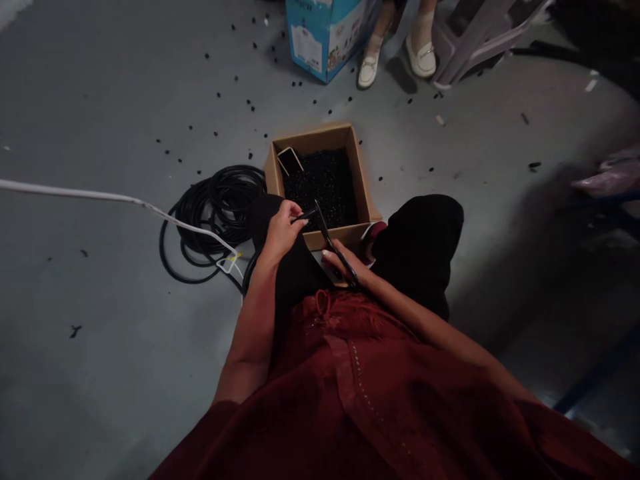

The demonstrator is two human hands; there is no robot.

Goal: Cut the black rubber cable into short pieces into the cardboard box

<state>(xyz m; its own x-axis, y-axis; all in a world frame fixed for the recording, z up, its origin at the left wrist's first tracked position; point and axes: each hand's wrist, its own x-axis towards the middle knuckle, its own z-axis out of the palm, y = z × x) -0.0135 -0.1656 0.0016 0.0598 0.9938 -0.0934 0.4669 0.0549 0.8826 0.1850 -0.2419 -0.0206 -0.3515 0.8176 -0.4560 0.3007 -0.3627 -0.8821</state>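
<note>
My left hand [286, 230] pinches the end of a black rubber hose [303, 217] above my knee. In my right hand [345, 261] is a pair of black-handled scissors [324, 227], its blades pointing up and away from me at the tip of the hose. Whether the blades touch the hose I cannot tell. Just beyond both hands, a cardboard box [361, 167] on the floor holds many small black cut pieces [327, 180]. A dark rectangular object with a pale rim [290, 162] leans in its far left corner.
Coiled black hose [215, 200] lies left of the box. A white cable [115, 196] crosses from the left. Small black bits are scattered over the grey floor [100, 280]. Farther off are a blue carton [310, 43], another person's white shoes [369, 70] and a plastic stool [453, 57].
</note>
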